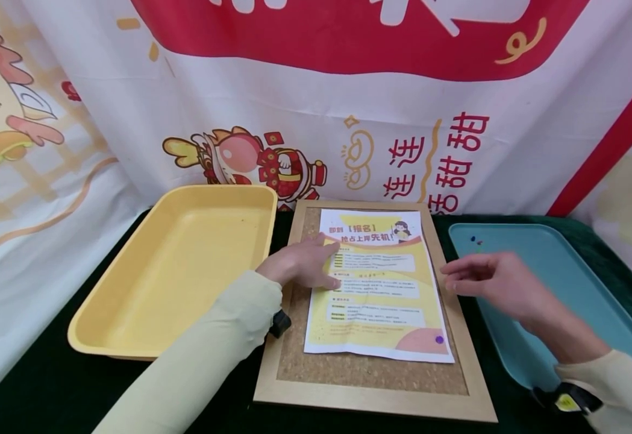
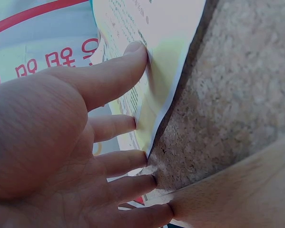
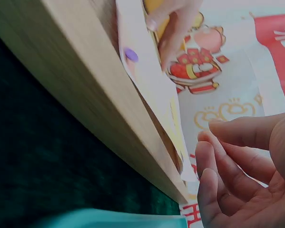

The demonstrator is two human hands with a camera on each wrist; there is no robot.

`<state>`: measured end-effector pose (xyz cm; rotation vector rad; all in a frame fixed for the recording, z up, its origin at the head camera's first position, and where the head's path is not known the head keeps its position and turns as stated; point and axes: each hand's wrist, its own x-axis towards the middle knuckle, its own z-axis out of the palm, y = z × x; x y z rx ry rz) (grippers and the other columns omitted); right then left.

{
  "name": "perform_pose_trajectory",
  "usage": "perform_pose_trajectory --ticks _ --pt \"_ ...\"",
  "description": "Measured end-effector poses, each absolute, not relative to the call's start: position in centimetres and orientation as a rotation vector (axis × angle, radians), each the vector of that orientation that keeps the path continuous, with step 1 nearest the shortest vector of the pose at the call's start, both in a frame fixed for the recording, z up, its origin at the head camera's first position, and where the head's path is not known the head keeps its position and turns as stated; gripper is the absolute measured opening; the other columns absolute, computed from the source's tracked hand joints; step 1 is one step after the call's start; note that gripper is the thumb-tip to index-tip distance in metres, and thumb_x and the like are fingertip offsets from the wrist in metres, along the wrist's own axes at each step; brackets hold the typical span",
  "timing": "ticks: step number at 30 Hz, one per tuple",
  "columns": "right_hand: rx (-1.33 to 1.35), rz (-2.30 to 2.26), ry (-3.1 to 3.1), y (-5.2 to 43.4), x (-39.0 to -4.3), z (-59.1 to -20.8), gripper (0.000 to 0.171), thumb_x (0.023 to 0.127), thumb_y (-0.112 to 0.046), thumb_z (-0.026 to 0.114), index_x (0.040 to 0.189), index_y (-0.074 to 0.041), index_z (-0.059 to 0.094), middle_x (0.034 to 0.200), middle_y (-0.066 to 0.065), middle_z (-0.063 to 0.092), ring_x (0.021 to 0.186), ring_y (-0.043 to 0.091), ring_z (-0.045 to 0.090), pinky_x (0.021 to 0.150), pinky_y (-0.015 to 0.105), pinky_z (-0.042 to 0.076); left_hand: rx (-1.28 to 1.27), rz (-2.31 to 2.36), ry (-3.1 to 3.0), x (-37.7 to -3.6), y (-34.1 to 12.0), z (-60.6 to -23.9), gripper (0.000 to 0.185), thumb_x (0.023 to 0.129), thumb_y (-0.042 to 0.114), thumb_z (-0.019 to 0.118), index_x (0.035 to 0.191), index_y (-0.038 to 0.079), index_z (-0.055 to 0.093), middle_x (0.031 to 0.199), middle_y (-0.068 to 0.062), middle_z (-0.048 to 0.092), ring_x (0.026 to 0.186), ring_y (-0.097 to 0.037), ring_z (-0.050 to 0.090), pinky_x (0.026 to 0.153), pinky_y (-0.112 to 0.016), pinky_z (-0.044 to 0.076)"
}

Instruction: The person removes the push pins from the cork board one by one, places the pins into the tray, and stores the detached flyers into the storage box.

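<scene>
— Pressing down on the flyer (image 1: 376,283), is that what the left hand (image 1: 300,265) does?

— Yes. Its fingers are straight and lie flat on the left edge of the paper, which rests on the cork board (image 1: 370,367) between the yellow tray (image 1: 131,337) and the blue tray (image 1: 576,289).

— And the right hand (image 1: 497,280)?

— It hovers just beside the right side of the frame, fingers loosely bent with the tips close together. I cannot tell if this grip pinches something small.

— How will the paper handle?

— I judge it very light, thin and soft; it slides and creases easily. One purple pin (image 1: 439,339) is at its lower right corner. Better to hold it flat with the fingers than to lift it by an edge.
</scene>
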<state>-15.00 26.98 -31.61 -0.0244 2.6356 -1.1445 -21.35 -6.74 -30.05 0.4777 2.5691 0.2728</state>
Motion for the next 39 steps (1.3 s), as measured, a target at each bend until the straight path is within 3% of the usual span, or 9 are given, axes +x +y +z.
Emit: perform_pose_trajectory --ticks 8,18,27,39 --pt "-0.19 -1.101 2.52 26.7 -13.1 -32.0 0.03 0.096 -0.02 0.08 0.125 -0.011 0.078 0.107 0.004 0.078 0.094 0.022 0.064 0.075 0.027 0.058 0.491 0.264 2.562 -21.4 -6.7 -29.9 0.086 0.103 0.046 0.068 0.171 0.021 0.022 0.181 -0.012 0.005 0.168 -0.037 0.003 0.136 -0.054 0.01" --pt "-0.184 -1.097 2.401 26.8 -12.2 -32.7 0.026 0.093 -0.011 0.081 0.119 -0.01 0.08 0.107 0.003 0.08 0.092 0.023 0.067 0.073 0.027 0.06 0.485 0.264 2.56 -21.4 -6.7 -29.9 0.087 0.102 0.046 0.068 0.172 0.022 0.021 0.181 -0.013 0.004 0.168 -0.037 0.001 0.136 -0.054 0.01" --pt "-0.218 -1.024 2.445 26.1 -11.8 -32.9 0.025 0.088 -0.016 0.087 0.112 -0.016 0.084 0.097 0.002 0.075 0.087 0.022 0.062 0.068 0.024 0.054 0.477 0.258 2.559 -21.4 -6.6 -30.0 0.086 0.103 0.047 0.068 0.172 0.023 0.021 0.181 -0.011 0.004 0.168 -0.036 0.002 0.135 -0.055 0.012" --pt "-0.259 -0.911 2.507 25.4 -11.7 -33.0 0.011 0.088 -0.018 0.087 0.097 -0.022 0.085 0.085 0.001 0.066 0.084 0.02 0.059 0.066 0.024 0.046 0.469 0.249 2.554 -21.5 -6.6 -30.0 0.087 0.102 0.048 0.068 0.172 0.023 0.021 0.181 -0.011 0.004 0.168 -0.035 0.004 0.135 -0.055 0.013"
